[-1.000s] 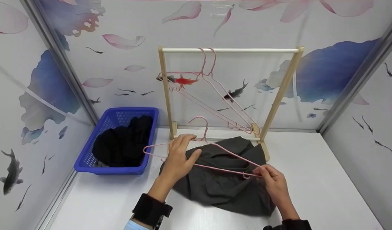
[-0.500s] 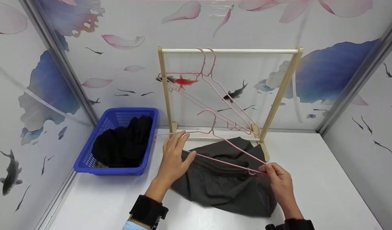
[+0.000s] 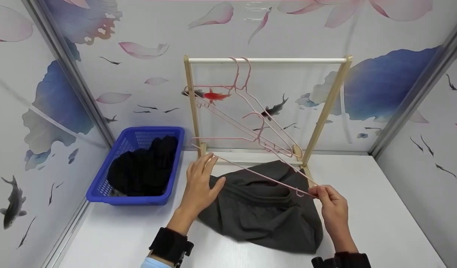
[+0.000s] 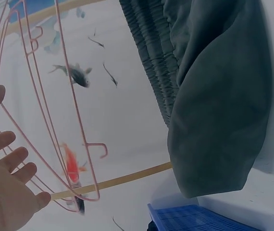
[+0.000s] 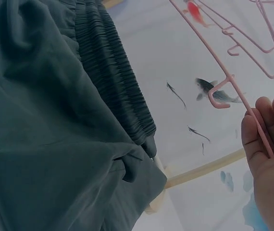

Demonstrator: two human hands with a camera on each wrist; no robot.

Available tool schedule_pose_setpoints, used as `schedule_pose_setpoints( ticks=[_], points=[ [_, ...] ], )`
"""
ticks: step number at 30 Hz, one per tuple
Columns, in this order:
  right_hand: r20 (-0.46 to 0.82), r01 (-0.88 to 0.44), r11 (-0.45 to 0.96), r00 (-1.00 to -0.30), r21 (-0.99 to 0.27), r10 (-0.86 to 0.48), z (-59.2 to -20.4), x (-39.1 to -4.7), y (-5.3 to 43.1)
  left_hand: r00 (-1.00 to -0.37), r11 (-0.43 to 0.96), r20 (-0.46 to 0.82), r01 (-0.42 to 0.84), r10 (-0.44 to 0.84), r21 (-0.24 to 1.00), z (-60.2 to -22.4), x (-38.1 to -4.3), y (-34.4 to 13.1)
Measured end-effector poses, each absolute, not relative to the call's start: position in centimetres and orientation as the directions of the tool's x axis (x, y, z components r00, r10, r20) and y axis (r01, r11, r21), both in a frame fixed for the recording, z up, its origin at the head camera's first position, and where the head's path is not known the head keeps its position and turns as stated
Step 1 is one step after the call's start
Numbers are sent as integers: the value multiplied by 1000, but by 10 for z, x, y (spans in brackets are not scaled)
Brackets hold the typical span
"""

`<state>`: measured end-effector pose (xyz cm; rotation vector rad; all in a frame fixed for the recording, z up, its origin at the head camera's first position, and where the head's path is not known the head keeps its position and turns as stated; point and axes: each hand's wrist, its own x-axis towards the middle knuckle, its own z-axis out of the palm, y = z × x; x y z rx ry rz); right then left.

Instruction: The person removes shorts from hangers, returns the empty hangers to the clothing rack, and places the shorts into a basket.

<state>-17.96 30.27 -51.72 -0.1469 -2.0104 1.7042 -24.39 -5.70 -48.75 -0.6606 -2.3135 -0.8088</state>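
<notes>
A pink clothes hanger (image 3: 275,181) is held up at a tilt, its hook toward the rack. My right hand (image 3: 334,212) pinches the hanger's right end between thumb and fingers; the right wrist view shows the bar lying across those fingers (image 5: 255,130). Near the hanger's left part, my left hand (image 3: 198,186) has its fingers extended; whether they touch it I cannot tell. Below lies a dark grey garment (image 3: 258,223) with a gathered elastic waistband (image 4: 149,53), crumpled on the table and partly hidden by the left hand.
Behind the garment stands a small wooden rack (image 3: 327,108) with a white top rail (image 3: 295,60), where two pink hangers (image 3: 247,78) hang. A blue basket (image 3: 127,199) holding black clothes (image 3: 142,167) is at the left. Patterned walls enclose the white table (image 3: 381,216).
The held hanger has risen and shifted right, toward the rack. My right hand has moved slightly right and up with it; my left hand has drifted a little left. The garment stays put.
</notes>
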Motion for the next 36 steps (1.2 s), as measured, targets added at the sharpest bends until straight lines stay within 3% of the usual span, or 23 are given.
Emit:
schedule_pose_setpoints(
  ticks=[15, 36],
  points=[
    [301, -338, 6, -832, -941, 465, -506, -185, 308, -713, 704, 658, 596, 242, 387, -493, -245, -61],
    [399, -434, 40, -785, -900, 473, -464, -198, 300, -744, 713, 624, 570, 239, 408, -500, -248, -65]
  ],
)
